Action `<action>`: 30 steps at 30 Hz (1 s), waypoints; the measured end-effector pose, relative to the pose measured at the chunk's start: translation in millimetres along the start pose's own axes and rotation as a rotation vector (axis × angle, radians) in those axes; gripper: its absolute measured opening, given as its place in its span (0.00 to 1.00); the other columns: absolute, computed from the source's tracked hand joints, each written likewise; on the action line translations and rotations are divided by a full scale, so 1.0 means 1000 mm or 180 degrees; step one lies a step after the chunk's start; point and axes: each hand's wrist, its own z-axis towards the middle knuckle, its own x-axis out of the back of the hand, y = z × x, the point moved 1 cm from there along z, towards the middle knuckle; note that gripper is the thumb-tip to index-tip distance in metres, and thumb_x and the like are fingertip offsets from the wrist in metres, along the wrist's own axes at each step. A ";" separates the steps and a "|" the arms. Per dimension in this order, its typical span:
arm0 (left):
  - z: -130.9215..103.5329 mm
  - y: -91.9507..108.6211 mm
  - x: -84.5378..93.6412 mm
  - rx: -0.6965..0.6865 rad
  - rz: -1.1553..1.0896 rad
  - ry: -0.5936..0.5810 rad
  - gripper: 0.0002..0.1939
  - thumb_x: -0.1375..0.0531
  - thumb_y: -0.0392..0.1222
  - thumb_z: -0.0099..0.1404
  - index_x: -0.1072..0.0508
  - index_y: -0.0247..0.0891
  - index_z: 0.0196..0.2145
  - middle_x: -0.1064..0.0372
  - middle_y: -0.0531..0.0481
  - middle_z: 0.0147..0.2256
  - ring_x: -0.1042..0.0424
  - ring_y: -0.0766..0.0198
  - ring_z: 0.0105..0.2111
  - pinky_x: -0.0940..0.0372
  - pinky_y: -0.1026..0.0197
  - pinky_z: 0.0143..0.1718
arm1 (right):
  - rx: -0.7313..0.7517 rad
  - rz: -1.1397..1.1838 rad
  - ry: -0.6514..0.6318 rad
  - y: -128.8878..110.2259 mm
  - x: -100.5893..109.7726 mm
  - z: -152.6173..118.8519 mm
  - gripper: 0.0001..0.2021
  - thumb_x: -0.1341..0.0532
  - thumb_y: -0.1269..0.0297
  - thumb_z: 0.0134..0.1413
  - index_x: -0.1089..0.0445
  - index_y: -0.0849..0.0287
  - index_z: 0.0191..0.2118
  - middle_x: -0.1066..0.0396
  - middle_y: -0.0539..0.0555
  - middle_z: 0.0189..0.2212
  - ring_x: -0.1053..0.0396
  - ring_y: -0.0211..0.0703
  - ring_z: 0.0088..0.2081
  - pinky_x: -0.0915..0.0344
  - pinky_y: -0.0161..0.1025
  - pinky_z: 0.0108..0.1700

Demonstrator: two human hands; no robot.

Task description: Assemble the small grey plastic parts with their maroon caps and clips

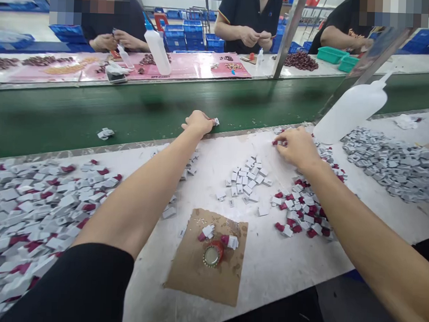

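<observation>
Black sleeve [78,283] at lower left, closest to the lens, the left forearm running out of it toward the green belt [142,109]. Just beyond, flat on the white table [200,179], a square of brown cardboard [206,285], stained with wet-looking spots. On it: a bottle cap [213,255], hollow side up, and two grey-and-red pieces near it, one touching or almost so.

Left hand [197,122]: at the belt's near edge, fingers drawn together at the tips on a small pale piece [216,121]; exact grip partly hidden by the hand. A pale cluster [105,133] lies on the belt, well to the left.

Right hand [298,145]: thumb and forefinger nearly closed, pinching a small dark-red piece [274,142] above the table, beside a mixed red-and-grey heap [304,209].

Loose grey blocks [249,178] between the hands; large heap [47,207] to the left; grey pile [393,162] far right, white squeeze bottle [353,109] tilted beside it. Across the belt, three co-workers at a second table [203,66].
</observation>
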 end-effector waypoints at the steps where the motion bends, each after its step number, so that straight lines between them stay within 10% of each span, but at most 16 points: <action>1: -0.003 -0.002 0.003 0.0164 0.0137 0.0058 0.11 0.26 0.44 0.65 0.24 0.41 0.38 0.20 0.35 0.41 0.28 0.37 0.57 0.35 0.31 0.57 | 0.0027 0.0034 0.0032 -0.003 0.004 -0.008 0.07 0.31 0.70 0.58 0.14 0.56 0.38 0.15 0.63 0.42 0.24 0.68 0.55 0.30 0.71 0.65; 5: -0.046 0.003 0.025 0.0445 0.0612 0.0142 0.12 0.28 0.42 0.66 0.22 0.40 0.45 0.23 0.33 0.50 0.32 0.32 0.60 0.39 0.27 0.63 | 0.0076 0.0588 0.0069 -0.018 0.029 -0.075 0.10 0.28 0.58 0.63 0.17 0.55 0.46 0.17 0.61 0.46 0.19 0.57 0.41 0.21 0.54 0.45; 8: -0.110 0.015 0.049 0.0158 0.0903 -0.0062 0.09 0.31 0.41 0.65 0.19 0.41 0.44 0.24 0.36 0.50 0.33 0.33 0.59 0.41 0.29 0.65 | 0.0170 0.0907 -0.0322 -0.026 0.038 -0.149 0.12 0.31 0.50 0.71 0.20 0.51 0.48 0.25 0.53 0.31 0.26 0.48 0.26 0.31 0.43 0.27; 14: -0.206 0.016 0.069 -0.0230 0.1855 -0.0530 0.15 0.39 0.45 0.74 0.17 0.40 0.52 0.26 0.32 0.55 0.35 0.30 0.60 0.39 0.29 0.62 | 0.0227 0.0998 -0.0588 -0.041 0.018 -0.252 0.10 0.38 0.51 0.80 0.26 0.49 0.48 0.30 0.52 0.38 0.27 0.43 0.28 0.29 0.38 0.26; 23: -0.201 0.015 0.051 -0.0445 0.1852 -0.0374 0.09 0.39 0.41 0.75 0.18 0.43 0.45 0.23 0.35 0.59 0.33 0.30 0.64 0.39 0.32 0.64 | 0.0200 0.1374 -0.0846 -0.047 0.013 -0.266 0.07 0.34 0.61 0.78 0.25 0.49 0.55 0.28 0.56 0.45 0.26 0.43 0.31 0.24 0.40 0.31; 30: -0.243 0.034 0.058 -0.0562 0.0821 -0.0469 0.07 0.37 0.44 0.75 0.19 0.43 0.45 0.20 0.43 0.44 0.20 0.48 0.43 0.29 0.49 0.48 | 0.0136 0.1579 -0.0746 -0.045 0.018 -0.274 0.09 0.37 0.66 0.79 0.22 0.47 0.56 0.19 0.56 0.44 0.18 0.49 0.38 0.21 0.41 0.35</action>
